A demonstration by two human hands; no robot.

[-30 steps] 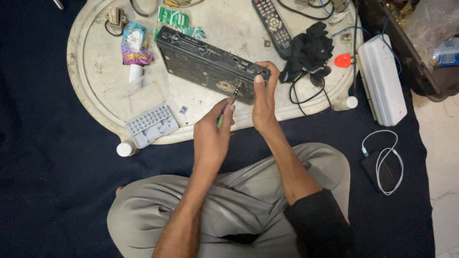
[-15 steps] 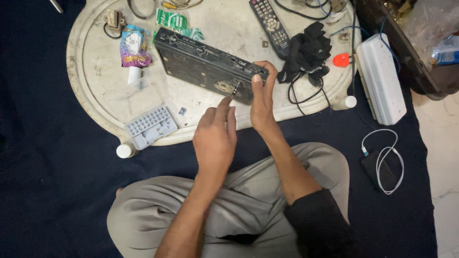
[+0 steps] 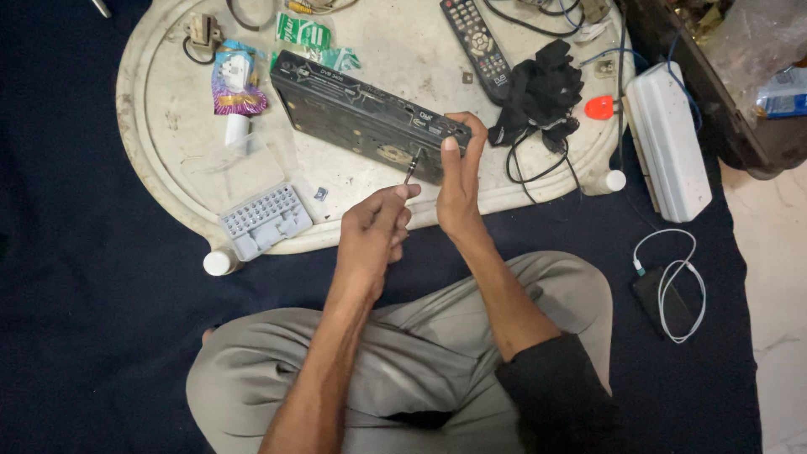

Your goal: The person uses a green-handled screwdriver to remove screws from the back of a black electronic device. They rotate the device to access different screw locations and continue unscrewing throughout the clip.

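Two hands at black box (image 3: 361, 118), left hand (image 3: 371, 237) grip on screwdriver (image 3: 411, 166), right hand (image 3: 459, 181) steadying box

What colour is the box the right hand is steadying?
Black, a flat box with scuffed, dusty casing, under the right hand; seen in the head view.

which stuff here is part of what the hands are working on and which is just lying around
In use:
- black set-top box, steadied by the right hand
- small screwdriver, held in the left hand, tip at the box
- grey bit case, likely its set

Lying about:
- remote control
- black cable bundle
- white adapter box
- snack wrapper
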